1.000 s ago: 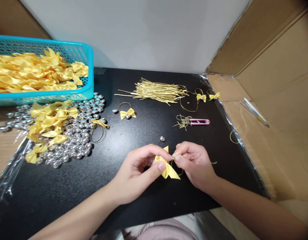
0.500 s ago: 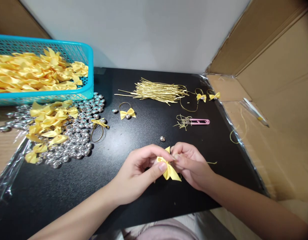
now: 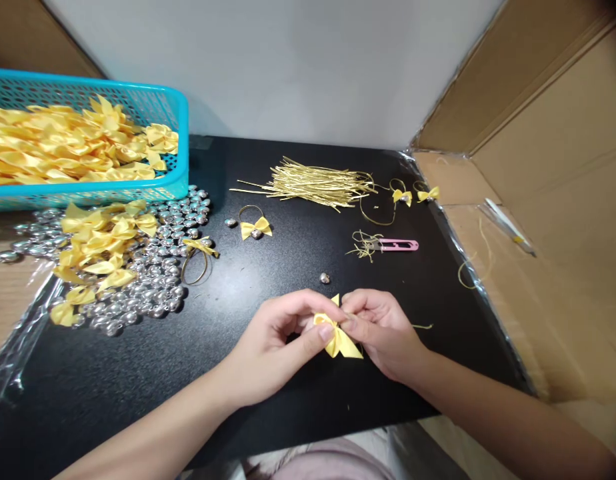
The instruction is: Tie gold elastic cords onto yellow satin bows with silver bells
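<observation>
Between the thumb and fingers of my left hand (image 3: 283, 340) is a yellow ribbon bow (image 3: 343, 343), its tails sticking out below and above. My right hand (image 3: 381, 330) is closed in a pinch at the bow's right side, its fingertips meeting those of my left hand. What it pinches is mostly hidden; a bit of thin gold cord (image 3: 422, 327) shows behind it. Just beyond my hands lies one silver bell-like bead (image 3: 325, 278). A finished-looking bow (image 3: 256, 229) with a silver bead and cord loop lies further off to the left.
A turquoise basket (image 3: 181, 153) of yellow bows stands at the back left. Silver beads (image 3: 153, 293) and loose bows (image 3: 108, 240) are heaped before it. Gold cords (image 3: 318, 183) lie at the back, a pink cutter (image 3: 401, 245) on the right. A white pen-like tool (image 3: 508, 225) rests on cardboard.
Both hands stay at nearly the same place, with the bow held. My right hand's fingers have shifted very slightly against the bow.
</observation>
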Demonstrator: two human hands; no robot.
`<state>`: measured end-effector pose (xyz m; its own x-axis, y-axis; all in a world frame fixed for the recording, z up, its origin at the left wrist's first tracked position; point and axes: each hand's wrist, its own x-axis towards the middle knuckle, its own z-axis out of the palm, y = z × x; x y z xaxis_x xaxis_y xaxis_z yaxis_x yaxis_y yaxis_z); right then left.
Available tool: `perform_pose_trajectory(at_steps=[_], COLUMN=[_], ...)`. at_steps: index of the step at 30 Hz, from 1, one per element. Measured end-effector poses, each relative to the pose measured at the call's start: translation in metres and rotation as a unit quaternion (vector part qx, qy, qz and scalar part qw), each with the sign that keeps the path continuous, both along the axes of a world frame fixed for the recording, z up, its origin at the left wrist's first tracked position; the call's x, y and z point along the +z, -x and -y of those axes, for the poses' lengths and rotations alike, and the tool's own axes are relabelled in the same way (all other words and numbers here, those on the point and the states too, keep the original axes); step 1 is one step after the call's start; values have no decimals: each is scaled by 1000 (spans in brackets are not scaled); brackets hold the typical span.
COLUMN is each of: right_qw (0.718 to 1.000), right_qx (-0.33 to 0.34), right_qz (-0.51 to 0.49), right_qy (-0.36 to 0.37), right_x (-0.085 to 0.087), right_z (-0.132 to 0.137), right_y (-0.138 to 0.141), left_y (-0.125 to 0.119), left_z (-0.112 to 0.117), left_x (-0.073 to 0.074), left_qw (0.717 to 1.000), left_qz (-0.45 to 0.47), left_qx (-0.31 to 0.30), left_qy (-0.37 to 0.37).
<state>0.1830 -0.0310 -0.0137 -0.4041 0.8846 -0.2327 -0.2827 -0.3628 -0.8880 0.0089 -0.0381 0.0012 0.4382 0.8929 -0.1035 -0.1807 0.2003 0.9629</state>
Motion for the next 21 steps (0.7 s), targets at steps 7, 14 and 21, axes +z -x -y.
perform_pose_trajectory(at_steps=[7, 14, 21], right_qw=[946, 868, 809], right_qx=[-70, -141, -93], right_qz=[196, 278, 286], right_qy=[-249, -386, -506], right_x=[2, 7, 7], right_z=[-3, -15, -13], right_y=[-3, -15, -6], left_y=[0, 3, 4], left_z=[-5, -8, -11], left_x=[-3, -3, -9], left_qw=[999, 998, 997], left_qz=[10, 0, -58], left_qx=[42, 61, 23], left_qy=[22, 16, -42])
